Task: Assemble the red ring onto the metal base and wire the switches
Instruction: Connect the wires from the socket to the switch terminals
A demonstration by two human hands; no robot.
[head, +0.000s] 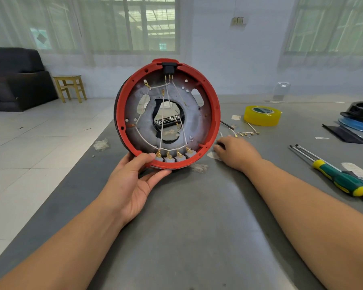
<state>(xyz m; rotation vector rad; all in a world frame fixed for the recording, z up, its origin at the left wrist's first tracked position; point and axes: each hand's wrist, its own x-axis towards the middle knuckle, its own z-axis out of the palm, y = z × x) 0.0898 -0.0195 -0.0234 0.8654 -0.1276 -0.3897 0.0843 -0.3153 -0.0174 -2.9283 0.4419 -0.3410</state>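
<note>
Grey, scuffed worktop (197,216) running away toward a pale tiled floor (40,143), with curtained windows (124,24), a dark sofa (15,80) and a small wooden stool (70,87) beyond. Scattered on the right of the worktop: a yellow tape roll (262,115), loose white wires with brass terminals (246,132), two screwdrivers (331,172) with green-and-yellow handles, and black and blue parts (356,120) at the far edge.

Left hand (132,185) palm up under the lower rim of the red ring (215,114), thumb curled over the rim's near edge, fingers wrapped beneath, gripping it and propping the assembly upright on edge at the worktop's centre. Right hand (236,153) lying palm down just right of the ring, fingers loosely bent with tips on the worktop near a scrap of white paper; whether anything is pinched under them cannot be told.

Seated inside the smooth red plastic ring, a dull, blotchy metal base (197,122), round, with a ragged central hole and oval slots. Four grey switches (173,157) in a row along the bottom, brass tabs joined by thin white wires (161,126) up to a black socket (168,68) at the top.
</note>
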